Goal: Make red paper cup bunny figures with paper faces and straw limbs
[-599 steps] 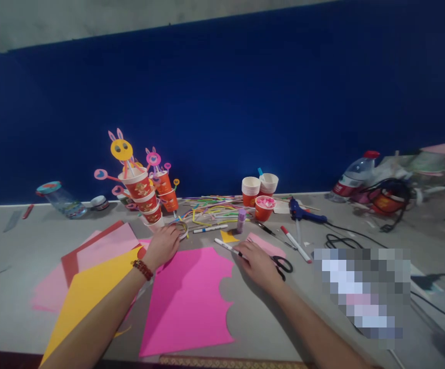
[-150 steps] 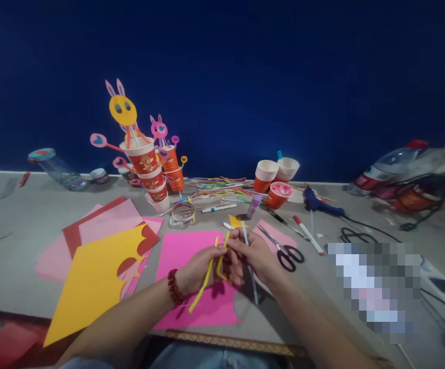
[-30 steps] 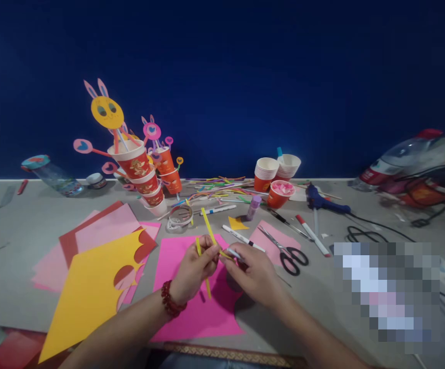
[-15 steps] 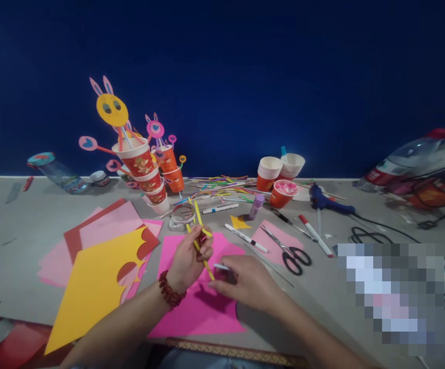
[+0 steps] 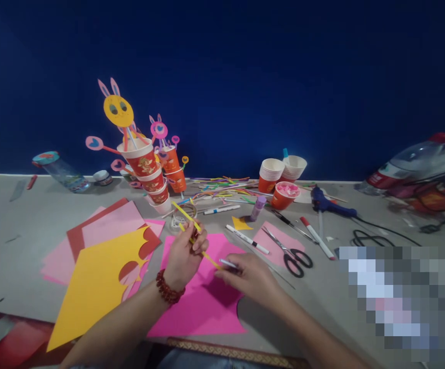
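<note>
My left hand [image 5: 184, 252], with a beaded bracelet on the wrist, is closed on a bent yellow pipe cleaner [image 5: 186, 209]. The bent part sticks up past the fingers, while a straight length runs down toward my right hand [image 5: 248, 277]. My right fingers are closed around a short pale rod [image 5: 228, 264], and the lower end of the pipe cleaner meets their tips. What kind of rod it is I cannot make out. Both hands are above a bright pink paper sheet [image 5: 203, 318].
Yellow cardstock [image 5: 92, 287] overlaps pink sheets at left. Decorated paper cups [image 5: 141, 164] stand behind. Black-handled scissors [image 5: 294, 261], a marker [image 5: 247, 239], a purple glue stick [image 5: 258, 207] and a blue glue gun [image 5: 330, 205] lie or stand rightward. Loose pipe cleaners [image 5: 222, 190] are at the back.
The bent top of the pipe cleaner has tipped to the left. My right hand has shifted slightly right, and the lower length now slants more.
</note>
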A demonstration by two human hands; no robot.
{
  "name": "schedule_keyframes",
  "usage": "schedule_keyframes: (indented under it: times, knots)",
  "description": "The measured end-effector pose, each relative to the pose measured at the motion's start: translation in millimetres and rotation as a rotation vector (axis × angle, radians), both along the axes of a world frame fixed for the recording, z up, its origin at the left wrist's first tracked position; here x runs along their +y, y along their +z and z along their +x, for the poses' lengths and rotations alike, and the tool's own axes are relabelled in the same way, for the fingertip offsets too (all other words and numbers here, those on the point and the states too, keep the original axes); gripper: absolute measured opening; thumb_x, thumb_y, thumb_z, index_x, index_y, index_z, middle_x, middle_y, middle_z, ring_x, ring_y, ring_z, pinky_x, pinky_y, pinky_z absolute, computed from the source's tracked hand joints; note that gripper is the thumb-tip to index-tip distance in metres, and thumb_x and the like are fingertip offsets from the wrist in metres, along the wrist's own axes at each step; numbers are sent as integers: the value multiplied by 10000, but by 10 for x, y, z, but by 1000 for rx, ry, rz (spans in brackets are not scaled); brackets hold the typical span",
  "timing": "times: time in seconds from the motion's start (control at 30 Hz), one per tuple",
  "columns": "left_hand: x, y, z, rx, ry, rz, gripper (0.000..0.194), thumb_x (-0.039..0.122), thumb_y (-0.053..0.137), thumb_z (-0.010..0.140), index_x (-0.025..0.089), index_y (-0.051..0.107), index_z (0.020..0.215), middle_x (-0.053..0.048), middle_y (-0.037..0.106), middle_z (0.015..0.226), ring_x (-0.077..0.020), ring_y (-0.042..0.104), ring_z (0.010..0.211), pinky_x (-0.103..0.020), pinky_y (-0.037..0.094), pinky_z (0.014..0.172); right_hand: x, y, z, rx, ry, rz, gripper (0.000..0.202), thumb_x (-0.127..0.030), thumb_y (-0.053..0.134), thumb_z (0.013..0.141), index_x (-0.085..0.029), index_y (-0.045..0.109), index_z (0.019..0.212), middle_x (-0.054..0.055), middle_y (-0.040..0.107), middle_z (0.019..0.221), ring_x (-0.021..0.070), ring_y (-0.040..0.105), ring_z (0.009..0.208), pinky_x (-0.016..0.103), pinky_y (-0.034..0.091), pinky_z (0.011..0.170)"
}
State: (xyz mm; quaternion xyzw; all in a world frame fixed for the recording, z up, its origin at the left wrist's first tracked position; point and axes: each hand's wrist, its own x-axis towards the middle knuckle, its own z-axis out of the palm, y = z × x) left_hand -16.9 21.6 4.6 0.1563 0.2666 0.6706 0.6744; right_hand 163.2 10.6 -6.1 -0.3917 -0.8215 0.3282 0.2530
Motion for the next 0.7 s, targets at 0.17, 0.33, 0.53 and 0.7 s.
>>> schedule_keyframes:
  times: [0.17, 0.33, 0.53, 0.7]
  knots:
    - [-10, 62, -9, 30, 36, 27, 158, 226, 678, 917, 166, 572, 816, 29, 532, 733, -32, 361, 473, -149, 363, 460, 17, 20, 24, -2, 10, 38, 483, -463, 541, 989, -204, 458, 590, -49, 459, 540, 120, 442, 522, 256, 250, 517]
    - [21, 89, -73, 72, 98, 7, 145, 235, 648, 927, 147, 607, 819, 1, 562, 792, -46, 426, 532, -163, 387, 479, 37, 99, 66, 67, 18, 12, 413, -386, 454, 1013, -215, 448, 637, -38, 501, 575, 133, 487, 563, 256, 294, 553]
    - [17, 134, -50, -1, 108, -79, 159, 209, 602, 953, 131, 602, 815, -8, 553, 789, -54, 446, 549, -165, 411, 479, 10, 114, 42, 66, -123, 10, 133, -315, 649, 893, -223, 566, 848, -41, 612, 684, 134, 501, 550, 248, 332, 557]
    - [32, 165, 5, -30, 142, -137, 234, 176, 500, 998, 124, 606, 795, -11, 539, 760, -62, 441, 536, -169, 409, 456, -21, 109, 36, 119, -135, 2, 164, -247, 682, 864, -219, 589, 996, -32, 696, 798, 122, 495, 513, 249, 368, 547]
